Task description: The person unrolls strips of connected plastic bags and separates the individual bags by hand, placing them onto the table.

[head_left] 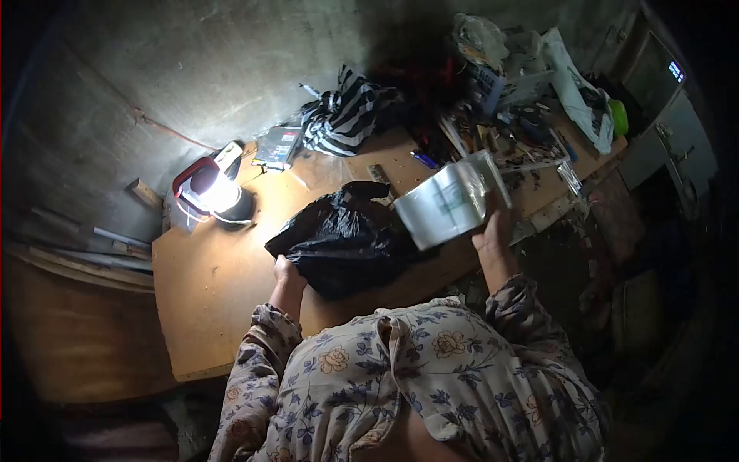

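My left hand (287,276) is closed on the near left edge of a black plastic bag (346,235), which lies crumpled on the wooden table (192,308). In my right hand (493,231) is a shiny package wrapped in clear plastic (443,206), with pale sides and a faint greenish mark. I cannot make out what is inside it. The package is held tilted at the right of the bag, and its near left corner overlaps the bag in view. My right fingers are partly hidden behind the package.
A lit lantern (219,192) stands at the table's left. Behind the bag are a small box (277,146) and a black-and-white striped bag (342,115). Tools and small parts (531,131) crowd the right, beside a white plastic bag (581,96). A wall rises behind.
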The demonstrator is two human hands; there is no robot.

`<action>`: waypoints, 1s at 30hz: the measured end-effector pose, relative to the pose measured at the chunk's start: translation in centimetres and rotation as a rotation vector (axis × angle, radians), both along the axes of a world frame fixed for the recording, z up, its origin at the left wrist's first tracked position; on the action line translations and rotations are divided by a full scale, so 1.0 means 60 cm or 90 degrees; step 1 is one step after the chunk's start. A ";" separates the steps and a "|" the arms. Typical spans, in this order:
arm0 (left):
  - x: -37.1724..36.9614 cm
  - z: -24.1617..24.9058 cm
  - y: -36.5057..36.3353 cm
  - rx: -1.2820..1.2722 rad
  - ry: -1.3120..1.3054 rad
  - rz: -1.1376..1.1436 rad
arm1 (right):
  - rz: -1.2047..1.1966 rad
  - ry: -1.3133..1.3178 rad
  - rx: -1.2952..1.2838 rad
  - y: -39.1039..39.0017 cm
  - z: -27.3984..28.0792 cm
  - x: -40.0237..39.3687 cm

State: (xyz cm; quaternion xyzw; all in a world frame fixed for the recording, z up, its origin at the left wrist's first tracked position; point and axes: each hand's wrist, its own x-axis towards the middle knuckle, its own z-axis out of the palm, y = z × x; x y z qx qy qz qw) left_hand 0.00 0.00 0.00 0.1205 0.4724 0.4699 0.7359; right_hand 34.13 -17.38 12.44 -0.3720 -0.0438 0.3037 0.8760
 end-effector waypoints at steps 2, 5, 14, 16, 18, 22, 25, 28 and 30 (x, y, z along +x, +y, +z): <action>0.016 -0.007 0.030 -0.043 -0.095 -0.105 | -0.054 -0.006 -0.007 -0.006 0.010 0.016; 0.103 0.008 0.047 -0.036 -0.117 -0.236 | -0.064 -0.035 0.009 -0.048 0.015 0.067; 0.455 0.274 0.060 0.640 0.178 -0.816 | 0.132 -0.122 0.051 -0.069 0.138 0.036; 0.449 0.306 0.029 0.739 0.289 -0.854 | 0.144 -0.158 0.018 -0.059 0.119 0.035; 0.410 0.349 -0.021 0.552 0.193 -1.029 | 0.171 -0.151 0.018 -0.040 0.088 0.041; 0.310 0.183 -0.062 0.194 -0.143 -1.055 | 0.246 -0.137 -0.039 0.011 0.062 -0.002; 0.239 0.216 -0.127 0.345 -0.222 -0.944 | 0.450 -0.025 0.160 0.087 -0.028 -0.007; 0.195 0.220 -0.120 0.470 0.049 -0.813 | 0.661 0.019 0.453 0.162 -0.084 -0.063; 0.149 0.208 -0.102 0.456 0.283 -0.677 | 0.778 0.039 0.723 0.195 -0.113 -0.101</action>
